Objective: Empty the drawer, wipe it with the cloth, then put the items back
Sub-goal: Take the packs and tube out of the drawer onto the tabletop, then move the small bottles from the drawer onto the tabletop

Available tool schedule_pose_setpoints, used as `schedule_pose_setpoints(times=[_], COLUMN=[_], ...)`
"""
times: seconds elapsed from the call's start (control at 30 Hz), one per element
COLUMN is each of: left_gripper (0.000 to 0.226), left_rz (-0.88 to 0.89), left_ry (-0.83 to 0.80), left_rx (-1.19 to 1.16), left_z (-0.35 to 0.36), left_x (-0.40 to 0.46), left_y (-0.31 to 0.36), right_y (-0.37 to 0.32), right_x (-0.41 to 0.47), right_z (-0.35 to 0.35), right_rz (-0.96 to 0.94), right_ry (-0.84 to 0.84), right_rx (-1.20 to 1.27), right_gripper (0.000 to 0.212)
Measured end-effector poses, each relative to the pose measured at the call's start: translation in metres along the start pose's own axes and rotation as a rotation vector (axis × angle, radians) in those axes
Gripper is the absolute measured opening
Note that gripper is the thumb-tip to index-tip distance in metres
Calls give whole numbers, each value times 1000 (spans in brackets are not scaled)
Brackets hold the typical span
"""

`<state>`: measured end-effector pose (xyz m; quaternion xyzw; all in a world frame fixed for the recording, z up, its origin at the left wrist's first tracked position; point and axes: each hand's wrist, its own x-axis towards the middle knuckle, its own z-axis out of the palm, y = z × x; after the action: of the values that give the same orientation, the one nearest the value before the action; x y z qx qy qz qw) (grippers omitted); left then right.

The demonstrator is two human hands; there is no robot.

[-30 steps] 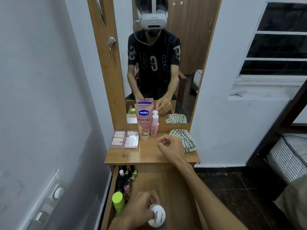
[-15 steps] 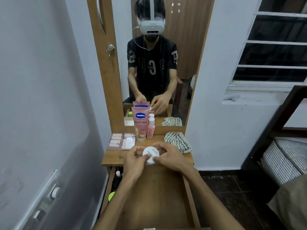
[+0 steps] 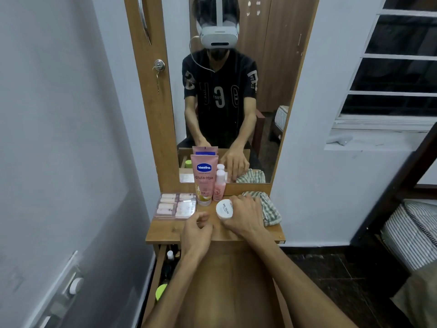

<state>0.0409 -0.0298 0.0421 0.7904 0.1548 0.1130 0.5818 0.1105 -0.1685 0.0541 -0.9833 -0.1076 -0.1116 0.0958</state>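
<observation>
My right hand (image 3: 246, 215) clasps the small round white plastic jar (image 3: 224, 209) mid-shelf by its sides; light, stiff, probably slippery.

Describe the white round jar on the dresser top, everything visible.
The white jar is a small, squat, round container, plastic by the look, with a flat lid printed "NAIL POLISH" in dark letters; smaller print is unreadable. It is tipped so the lid faces the camera, low over the wooden dresser top, in front of the small pink bottle and left of the checked cloth. The right hand grips its right side; the left hand is off it.
</observation>
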Motion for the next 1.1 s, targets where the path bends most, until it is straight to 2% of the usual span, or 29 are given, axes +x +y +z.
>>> schedule_pose_setpoints(times=[0.2,0.33,0.47,0.53,0.63,0.73,0.83,0.93,1.1], left_gripper=[28,23,21,23,25,27,27,27,27], left_rz=[76,109,171,142,110,111,116,113,78], left_ry=[68,164,231,229,209,218,222,206,200], left_rx=[46,60,59,66,86,144,181,219,249], left_z=[-23,-39,-57,-65,-73,-82,-91,-101,-112], left_x=[-2,-6,-12,-17,-22,-30,-41,-50,-62], left_y=[-11,-16,-26,-32,-42,-50,-60,-74,-89], right_y=[0,-1,-6,-14,-31,-51,-70,-90,-109], right_x=[13,10,-12,-28,-58,-87,-110,-128,-142], right_z=[6,10,14,12,12,18,26,31,45], right_rz=[89,92,27,-24,-155,-205,-231,-328,-373], right_ry=[-18,22,266,298,177,-9,-123,-200,-260], right_rx=[-94,-24,187,317,438,515,530,511,386], right_gripper=[54,59,40,24,11,16,24,23,37])
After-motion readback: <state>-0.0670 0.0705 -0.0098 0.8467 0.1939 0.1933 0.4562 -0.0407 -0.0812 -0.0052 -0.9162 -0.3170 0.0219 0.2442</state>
